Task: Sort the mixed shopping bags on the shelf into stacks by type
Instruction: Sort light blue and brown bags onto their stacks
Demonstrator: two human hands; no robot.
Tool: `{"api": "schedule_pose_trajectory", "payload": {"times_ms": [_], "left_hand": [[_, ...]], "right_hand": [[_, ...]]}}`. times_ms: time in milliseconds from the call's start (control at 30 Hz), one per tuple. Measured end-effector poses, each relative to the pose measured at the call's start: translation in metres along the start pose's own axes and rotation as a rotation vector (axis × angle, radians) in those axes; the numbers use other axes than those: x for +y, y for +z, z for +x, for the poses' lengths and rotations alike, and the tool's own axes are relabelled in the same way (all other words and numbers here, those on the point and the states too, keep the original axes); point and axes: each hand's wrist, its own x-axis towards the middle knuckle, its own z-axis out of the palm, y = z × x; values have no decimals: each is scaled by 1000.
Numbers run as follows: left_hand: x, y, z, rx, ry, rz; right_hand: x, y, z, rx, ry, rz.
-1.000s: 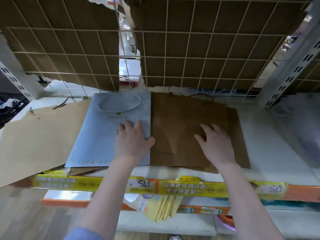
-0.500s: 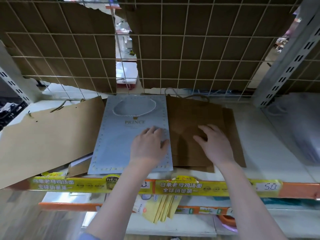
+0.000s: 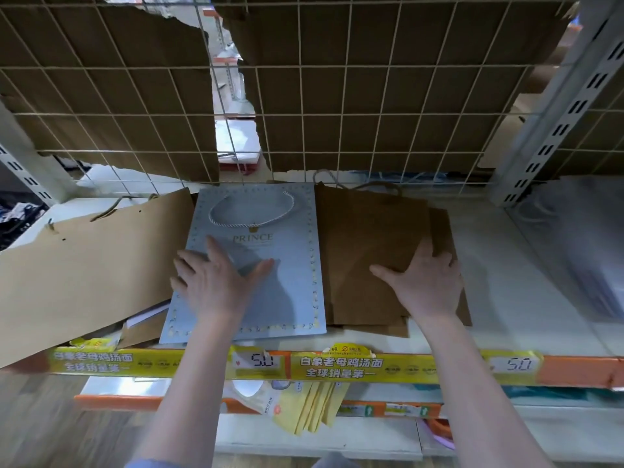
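Observation:
A light blue paper bag [image 3: 290, 265] printed PRINCE, with a white cord handle, lies flat on the white shelf [image 3: 526, 298]. My left hand [image 3: 212, 282] rests flat on its left half, fingers spread. To its right lies a stack of dark brown paper bags [image 3: 368, 238]. My right hand [image 3: 425, 282] presses flat on that stack's right edge. A large tan kraft bag [image 3: 84, 265] lies at the left, partly under the blue bag and jutting over the shelf's front edge.
A wire grid backed by torn cardboard [image 3: 337, 96] closes the shelf's back. A slotted metal upright [image 3: 557, 130] stands at the right, with clear plastic bags [image 3: 574, 248] beyond it. Yellow price strips [image 3: 341, 364] line the front edge. Yellow packets [image 3: 310, 410] hang on the shelf below.
The blue bag slid right until it overlaps the brown stack's left edge. My left hand then moved to the bag's left half, and my right hand moved to the stack's right edge.

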Motion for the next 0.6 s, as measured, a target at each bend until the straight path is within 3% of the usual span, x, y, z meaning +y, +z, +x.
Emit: {"api": "schedule_pose_trajectory", "payload": {"times_ms": [367,600], "left_hand": [[8,-8,-1,-13,-92,-278],[5,-4,-2,-38,-18,-521]], "right_hand": [[12,1,9,60,22,330],[26,-7,8,29,4,546]]}}
